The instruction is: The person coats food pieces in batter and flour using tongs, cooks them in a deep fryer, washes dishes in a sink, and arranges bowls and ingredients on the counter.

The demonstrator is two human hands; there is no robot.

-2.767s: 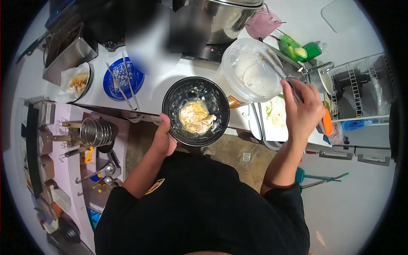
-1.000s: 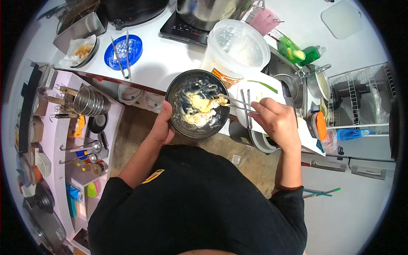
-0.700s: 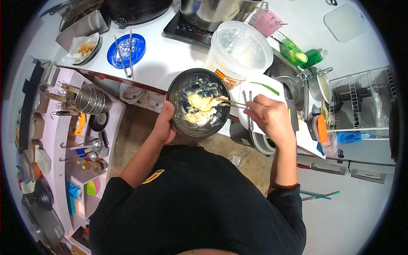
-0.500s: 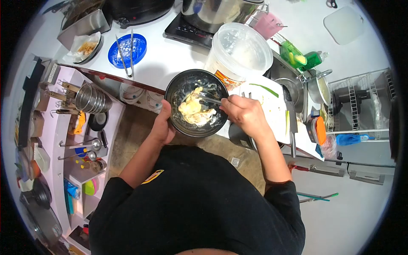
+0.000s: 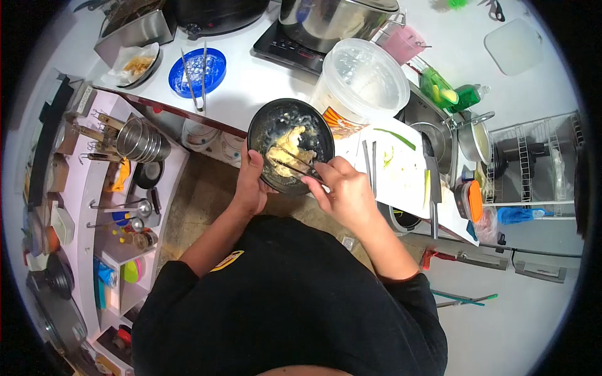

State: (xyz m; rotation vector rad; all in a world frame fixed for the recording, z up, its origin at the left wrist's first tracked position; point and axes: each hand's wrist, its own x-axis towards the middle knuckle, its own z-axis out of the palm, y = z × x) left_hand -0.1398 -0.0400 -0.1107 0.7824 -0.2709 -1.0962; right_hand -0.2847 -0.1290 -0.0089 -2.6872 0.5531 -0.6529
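**Kitchen with a white counter [image 5: 241, 84], a black bowl [image 5: 261, 131] held at its near edge**

Closest is the person's black shirt [image 5: 288, 294], and just past it both hands are busy, set apart on either side of the bowl. The left hand [image 5: 252, 180] is clamped on the bowl's side, thumb up along the wall. The right hand [image 5: 347, 190] is closed round a pair of metal tongs [image 5: 301, 161], its tips down in the yellowish, battered food [image 5: 288, 141] in the bowl. I can't tell whether the tips are pinching it.

Just beyond the right hand there's a white cutting board [image 5: 407, 178], with a knife [image 5: 434, 194] along its right side and a long green strip [image 5: 395, 138] near the top. A clear bucket [image 5: 364, 81] stands behind the bowl. Over to the left, a second pair of tongs [image 5: 204, 78] lies across a blue dish [image 5: 220, 70] dusted white.

Farther back I see a black hot plate [image 5: 291, 53] with a big steel pot [image 5: 335, 25] on it, and a green bottle [image 5: 470, 96] by the sink [image 5: 409, 114].
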